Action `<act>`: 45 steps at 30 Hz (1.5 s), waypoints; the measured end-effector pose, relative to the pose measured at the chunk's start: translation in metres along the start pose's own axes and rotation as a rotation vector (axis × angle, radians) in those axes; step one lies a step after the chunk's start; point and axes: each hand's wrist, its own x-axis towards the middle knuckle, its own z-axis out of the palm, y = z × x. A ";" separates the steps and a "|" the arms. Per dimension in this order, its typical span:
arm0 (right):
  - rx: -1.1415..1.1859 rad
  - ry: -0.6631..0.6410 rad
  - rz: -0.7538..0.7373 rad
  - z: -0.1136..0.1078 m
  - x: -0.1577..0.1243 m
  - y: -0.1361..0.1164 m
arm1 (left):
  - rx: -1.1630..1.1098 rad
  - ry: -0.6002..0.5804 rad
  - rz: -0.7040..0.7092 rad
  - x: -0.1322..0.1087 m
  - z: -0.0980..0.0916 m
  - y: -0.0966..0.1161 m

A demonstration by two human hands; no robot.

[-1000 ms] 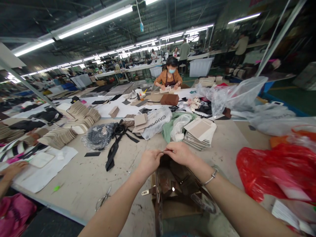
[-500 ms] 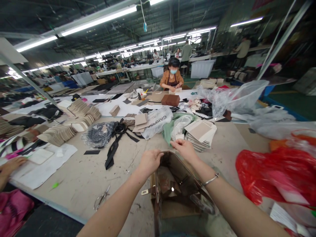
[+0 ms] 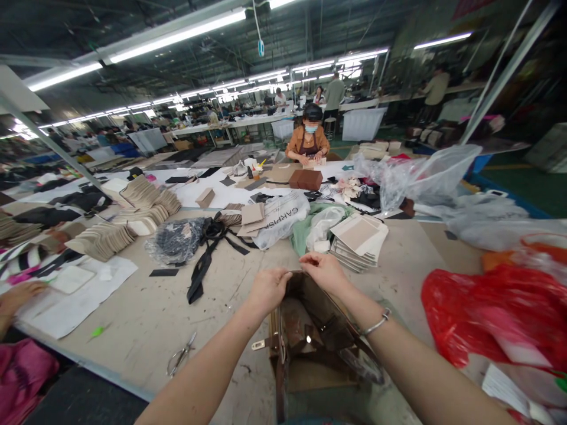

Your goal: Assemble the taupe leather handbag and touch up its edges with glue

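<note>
A brown handbag (image 3: 319, 307) stands open in front of me, its dark lining showing and a metal clasp (image 3: 257, 345) sticking out at its left side. My left hand (image 3: 271, 289) is closed on the far left corner of the bag's rim, thumb and fingers pinched together. Just to its right, my right hand (image 3: 322, 273) is at the far rim with its fingers pinched; whatever lies between the fingertips is too small to make out. A pair of scissors (image 3: 181, 355) rests on the table left of the bag.
A stack of beige panels (image 3: 358, 239) lies beyond my right hand. Black straps (image 3: 201, 274) and a printed plastic bag (image 3: 283, 218) lie farther left. Red plastic (image 3: 465, 313) is at the right. Another person's hand (image 3: 20, 298) is at the left edge; a co-worker (image 3: 309, 141) sits opposite.
My right hand has moved slightly left and down, closer to my left hand and the bag's rim. My left hand keeps its grip on the rim.
</note>
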 end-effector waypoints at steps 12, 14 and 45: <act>-0.223 -0.117 -0.105 0.006 0.000 -0.014 | -0.094 0.009 0.015 0.001 0.007 -0.004; -0.200 -0.088 -0.078 0.009 0.000 -0.014 | -0.108 0.016 0.006 0.000 0.008 -0.005; -0.583 -0.049 -0.514 0.004 -0.031 -0.004 | -0.071 0.099 0.049 -0.021 -0.007 -0.004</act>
